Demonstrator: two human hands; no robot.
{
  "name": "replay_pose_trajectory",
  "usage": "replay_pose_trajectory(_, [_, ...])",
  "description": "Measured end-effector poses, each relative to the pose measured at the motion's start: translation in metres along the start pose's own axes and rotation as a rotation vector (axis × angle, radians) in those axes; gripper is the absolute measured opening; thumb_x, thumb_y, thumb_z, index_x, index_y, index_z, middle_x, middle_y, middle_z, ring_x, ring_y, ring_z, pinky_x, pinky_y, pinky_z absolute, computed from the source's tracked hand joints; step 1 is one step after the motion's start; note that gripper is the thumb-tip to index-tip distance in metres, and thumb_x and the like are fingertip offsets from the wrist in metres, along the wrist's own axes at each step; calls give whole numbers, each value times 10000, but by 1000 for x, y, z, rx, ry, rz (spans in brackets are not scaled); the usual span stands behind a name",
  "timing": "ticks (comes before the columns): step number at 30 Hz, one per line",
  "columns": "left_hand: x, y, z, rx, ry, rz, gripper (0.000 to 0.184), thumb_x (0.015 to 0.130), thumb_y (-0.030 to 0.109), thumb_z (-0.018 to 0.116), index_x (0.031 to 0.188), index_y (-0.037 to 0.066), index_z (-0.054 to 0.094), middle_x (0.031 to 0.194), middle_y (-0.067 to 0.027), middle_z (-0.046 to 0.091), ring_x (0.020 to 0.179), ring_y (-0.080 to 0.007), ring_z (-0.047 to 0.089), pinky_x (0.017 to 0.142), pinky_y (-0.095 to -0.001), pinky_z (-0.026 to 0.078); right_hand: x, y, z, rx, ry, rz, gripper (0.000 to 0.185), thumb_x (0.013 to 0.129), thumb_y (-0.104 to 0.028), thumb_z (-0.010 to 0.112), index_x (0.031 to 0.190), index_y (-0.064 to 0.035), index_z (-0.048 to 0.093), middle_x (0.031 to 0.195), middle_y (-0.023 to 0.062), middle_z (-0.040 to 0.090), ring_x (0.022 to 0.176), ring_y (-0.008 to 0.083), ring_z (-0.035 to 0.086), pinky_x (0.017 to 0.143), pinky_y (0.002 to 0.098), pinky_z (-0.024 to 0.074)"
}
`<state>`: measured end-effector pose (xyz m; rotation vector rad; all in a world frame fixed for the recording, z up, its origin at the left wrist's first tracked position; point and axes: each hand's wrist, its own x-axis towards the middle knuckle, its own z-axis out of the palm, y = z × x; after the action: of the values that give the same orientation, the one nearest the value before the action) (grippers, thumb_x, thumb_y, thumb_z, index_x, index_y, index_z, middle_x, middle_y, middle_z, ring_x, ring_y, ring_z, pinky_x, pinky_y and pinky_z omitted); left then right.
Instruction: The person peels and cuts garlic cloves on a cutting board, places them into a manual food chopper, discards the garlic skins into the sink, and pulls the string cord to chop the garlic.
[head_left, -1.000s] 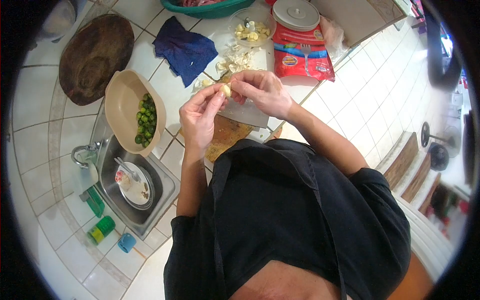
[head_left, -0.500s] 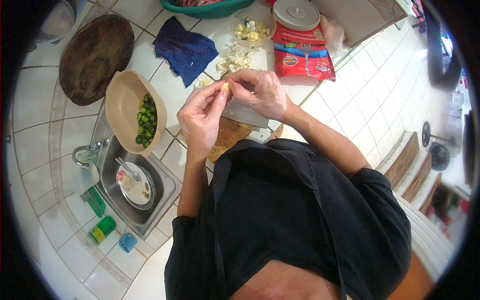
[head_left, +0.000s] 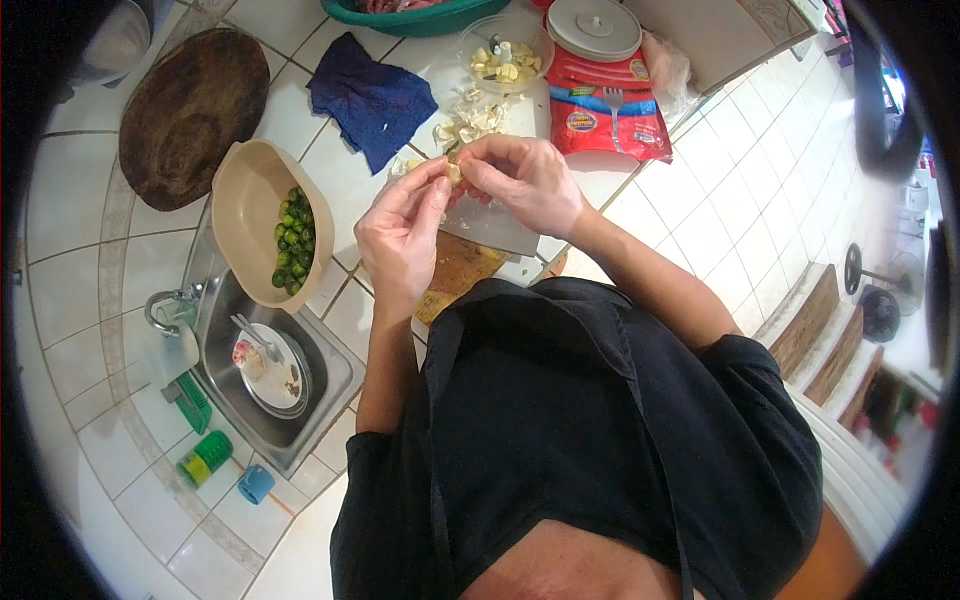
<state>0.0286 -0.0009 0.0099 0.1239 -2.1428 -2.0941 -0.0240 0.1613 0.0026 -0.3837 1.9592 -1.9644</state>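
Observation:
Between the fingertips of both hands is a pale garlic clove [head_left: 455, 174]. My left hand [head_left: 402, 225] pinches it from the left with thumb and forefinger. From the right, my right hand [head_left: 525, 183] grips it, its fingers closed together. Under the hands lies a wide grey blade [head_left: 495, 228], its handle hidden, on a worn wooden cutting board [head_left: 455, 268]. Garlic skins [head_left: 472, 122] are heaped just beyond my fingers. Behind them a clear bowl [head_left: 545, 62] with a central post holds peeled cloves.
A beige dish [head_left: 235, 205] of Brussels sprouts sits beside the sink [head_left: 335, 385], which holds dirty plates. A blue cloth [head_left: 365, 100], a brown wooden board [head_left: 190, 120], a red package [head_left: 605, 125] with a fork on it and a green basin [head_left: 420, 20] are around the counter.
My fingers have shifted slightly around the clove, and the right hand has turned a little. The surrounding things stay where they were.

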Motion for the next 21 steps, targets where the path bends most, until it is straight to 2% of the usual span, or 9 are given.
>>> replay_pose_trajectory(1, [0, -1, 0, 95, -16, 36, 221, 923, -3, 609, 1136, -62, 621, 1003, -98, 676, 861, -161, 684, 737, -253, 551, 0, 0, 0, -48, 20, -18, 261, 941, -201, 594, 990, 43, 674, 784, 51, 688, 667, 79, 604, 629, 241, 512])
replay_pose_trajectory(5, [2, 4, -1, 10, 11, -21, 221, 910, -9, 625, 1125, -61, 617, 1012, -110, 678, 863, -162, 683, 746, -252, 552, 0, 4, 3, 65, 13, -39, 260, 937, -200, 600, 981, 43, 681, 780, 46, 686, 670, 84, 609, 640, 241, 512])
replay_pose_trajectory(7, [3, 2, -6, -167, -11, -67, 201, 909, -13, 622, 1105, -52, 605, 1037, -134, 681, 879, -159, 676, 781, -261, 551, 0, 1, 0, 213, -30, 5, 249, 928, -198, 614, 975, 35, 689, 772, 39, 682, 675, 79, 607, 651, 240, 511])
replay_pose_trajectory(11, [3, 4, -10, -314, -10, -95, 169, 913, -18, 610, 1080, -38, 592, 1062, -154, 681, 910, -157, 667, 818, -274, 547, -2, -3, -4, 251, -4, 52, 242, 911, -200, 640, 974, 28, 693, 787, 43, 682, 672, 80, 603, 657, 241, 508])
replay_pose_trajectory(17, [3, 4, -6, -302, 4, -6, 161, 918, -29, 593, 1079, -37, 584, 1069, -152, 679, 951, -158, 656, 853, -283, 540, -5, 2, 2, 55, 32, -73, 230, 864, -193, 689, 971, 9, 702, 804, 50, 696, 705, 104, 645, 673, 252, 527])
replay_pose_trajectory(19, [3, 4, -6, -195, -3, 74, 192, 904, -42, 617, 1095, -49, 606, 1052, -143, 683, 931, -150, 655, 850, -274, 539, -7, -8, 5, -112, 76, -261, 229, 855, -196, 684, 968, 2, 704, 815, 93, 713, 745, 140, 686, 694, 278, 546])
replay_pose_trajectory(21, [3, 4, -6, -147, 5, 61, 202, 891, -35, 640, 1092, -51, 626, 1024, -131, 690, 907, -143, 656, 837, -268, 541, -7, -10, 3, -156, 66, -246, 229, 855, -204, 679, 954, 0, 706, 819, 117, 715, 753, 158, 695, 702, 289, 551])
